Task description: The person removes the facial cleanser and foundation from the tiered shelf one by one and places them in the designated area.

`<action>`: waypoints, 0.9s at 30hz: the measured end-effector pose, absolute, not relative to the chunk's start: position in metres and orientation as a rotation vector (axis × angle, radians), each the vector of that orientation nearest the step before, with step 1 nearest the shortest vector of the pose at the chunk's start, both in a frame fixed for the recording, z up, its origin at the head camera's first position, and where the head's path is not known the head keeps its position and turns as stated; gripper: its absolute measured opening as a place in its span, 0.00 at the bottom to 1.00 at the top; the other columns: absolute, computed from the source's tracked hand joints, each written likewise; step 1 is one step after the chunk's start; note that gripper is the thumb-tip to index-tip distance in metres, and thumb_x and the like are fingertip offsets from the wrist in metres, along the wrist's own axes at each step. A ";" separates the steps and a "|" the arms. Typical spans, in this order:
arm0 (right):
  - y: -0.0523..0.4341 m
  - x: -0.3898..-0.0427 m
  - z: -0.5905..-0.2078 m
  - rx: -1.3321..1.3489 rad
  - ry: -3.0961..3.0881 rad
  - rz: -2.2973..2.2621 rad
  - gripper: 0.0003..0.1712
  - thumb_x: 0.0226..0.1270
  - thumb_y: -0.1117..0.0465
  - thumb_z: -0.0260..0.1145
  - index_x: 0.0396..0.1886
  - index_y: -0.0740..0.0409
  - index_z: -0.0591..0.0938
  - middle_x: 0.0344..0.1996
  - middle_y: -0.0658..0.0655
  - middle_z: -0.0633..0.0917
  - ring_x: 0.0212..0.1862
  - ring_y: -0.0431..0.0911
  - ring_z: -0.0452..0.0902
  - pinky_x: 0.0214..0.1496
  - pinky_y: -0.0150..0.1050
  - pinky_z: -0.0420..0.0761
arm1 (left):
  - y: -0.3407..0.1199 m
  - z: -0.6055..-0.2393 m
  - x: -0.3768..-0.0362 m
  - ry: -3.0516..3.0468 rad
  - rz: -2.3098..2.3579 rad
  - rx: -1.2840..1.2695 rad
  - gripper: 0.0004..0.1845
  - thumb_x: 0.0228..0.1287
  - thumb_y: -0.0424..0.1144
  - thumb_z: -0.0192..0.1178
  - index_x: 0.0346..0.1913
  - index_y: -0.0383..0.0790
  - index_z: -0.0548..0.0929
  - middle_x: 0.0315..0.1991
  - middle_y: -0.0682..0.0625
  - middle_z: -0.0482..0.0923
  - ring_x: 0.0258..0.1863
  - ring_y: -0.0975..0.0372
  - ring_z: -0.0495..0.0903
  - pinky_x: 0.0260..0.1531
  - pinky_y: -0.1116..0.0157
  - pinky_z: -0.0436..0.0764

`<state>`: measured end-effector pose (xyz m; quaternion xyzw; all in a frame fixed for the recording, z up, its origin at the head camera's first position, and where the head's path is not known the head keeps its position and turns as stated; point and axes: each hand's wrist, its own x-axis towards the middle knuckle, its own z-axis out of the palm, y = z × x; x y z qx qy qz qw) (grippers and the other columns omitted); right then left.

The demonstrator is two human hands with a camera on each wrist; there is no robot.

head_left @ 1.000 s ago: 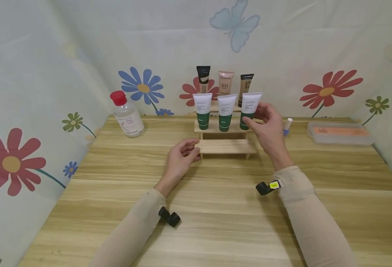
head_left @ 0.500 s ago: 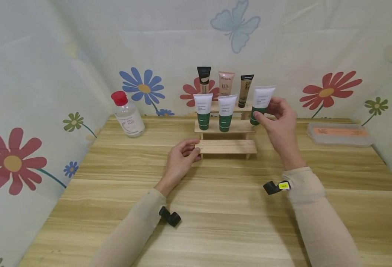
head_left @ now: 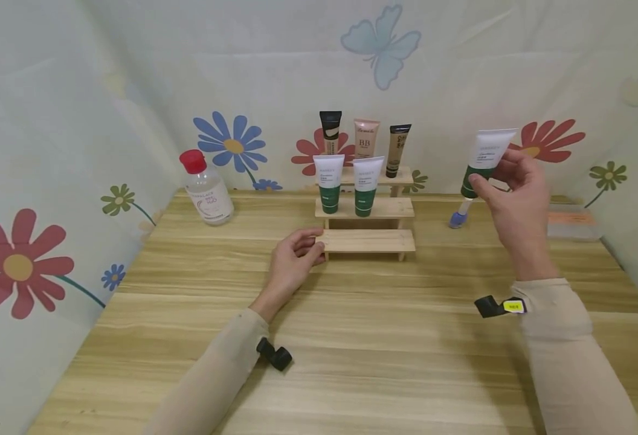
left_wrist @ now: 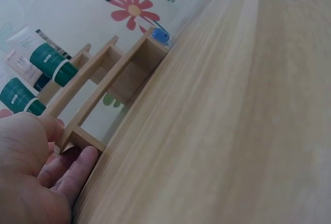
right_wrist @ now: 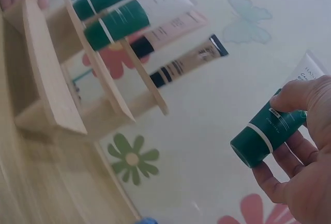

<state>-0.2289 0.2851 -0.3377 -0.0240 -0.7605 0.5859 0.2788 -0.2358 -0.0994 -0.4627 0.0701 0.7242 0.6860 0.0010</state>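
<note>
A green and white squeeze tube (head_left: 489, 156), cap down, is raised above the table's right side. My right hand (head_left: 522, 211) pinches it between thumb and fingers, as the right wrist view also shows. The left hand (head_left: 292, 260) grips the left end of the lowest tier of a three-tier wooden stand (head_left: 370, 241); in the left wrist view its fingers (left_wrist: 77, 175) reach under that end. Two similar green and white tubes (head_left: 365, 187) stand on the middle tier. Along the top tier are a black-topped tube (head_left: 330, 130), a pink BB tube (head_left: 365, 139) and a gold-and-black tube (head_left: 397, 151).
A clear bottle with a red cap (head_left: 207, 190) stands at the back left of the wooden table (head_left: 351, 350). A small blue bottle with a white cap (head_left: 459, 217) is below the raised tube. Behind the right hand lies a flat translucent case (head_left: 571, 223).
My right hand has lifted the green and white tube off the right end of the middle tier and carried it rightward. My left hand has stayed at the stand.
</note>
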 end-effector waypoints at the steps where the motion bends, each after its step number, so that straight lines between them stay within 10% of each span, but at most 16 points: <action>1: 0.291 -0.227 -0.336 -0.078 -2.039 1.569 0.27 0.75 0.64 0.78 0.71 0.49 0.84 0.57 0.43 0.86 0.56 0.41 0.80 0.55 0.24 0.84 | -0.100 -0.463 -0.236 2.274 2.154 0.221 0.16 0.81 0.32 0.68 0.66 0.38 0.88 0.52 0.39 0.85 0.50 0.49 0.91 0.51 0.60 0.97; 27: 0.377 -0.184 -0.329 -0.416 -2.008 1.370 0.30 0.81 0.66 0.70 0.78 0.46 0.78 0.60 0.37 0.81 0.60 0.34 0.76 0.77 0.28 0.78 | -0.100 -0.464 -0.236 2.318 2.120 0.222 0.14 0.82 0.34 0.68 0.65 0.40 0.88 0.52 0.39 0.87 0.51 0.50 0.91 0.51 0.61 0.97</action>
